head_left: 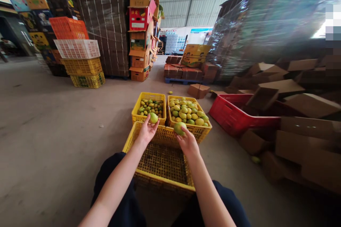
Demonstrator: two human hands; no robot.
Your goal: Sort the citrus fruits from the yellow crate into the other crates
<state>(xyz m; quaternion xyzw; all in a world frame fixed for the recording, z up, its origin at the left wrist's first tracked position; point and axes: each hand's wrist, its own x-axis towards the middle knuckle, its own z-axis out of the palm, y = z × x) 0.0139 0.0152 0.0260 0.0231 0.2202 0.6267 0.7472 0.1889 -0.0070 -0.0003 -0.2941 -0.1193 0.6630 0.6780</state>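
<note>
My left hand (146, 132) holds a green-yellow fruit (153, 117) over the near edge of the far left yellow crate (136, 108), which is partly filled with small fruit. My right hand (187, 141) grips another green fruit (179, 128) at the near rim of the far right yellow crate (205, 129), which is heaped with yellow-green fruit. Directly in front of my knees sits a third yellow crate (160, 181), its mesh floor bare.
A red crate (231, 117) lies tilted to the right among scattered cardboard boxes (301, 142). Stacked plastic crates (80, 60) and box towers (141, 25) stand at the back left. A wrapped pallet load (266, 25) rises at right. Open concrete floor (53, 124) spreads left.
</note>
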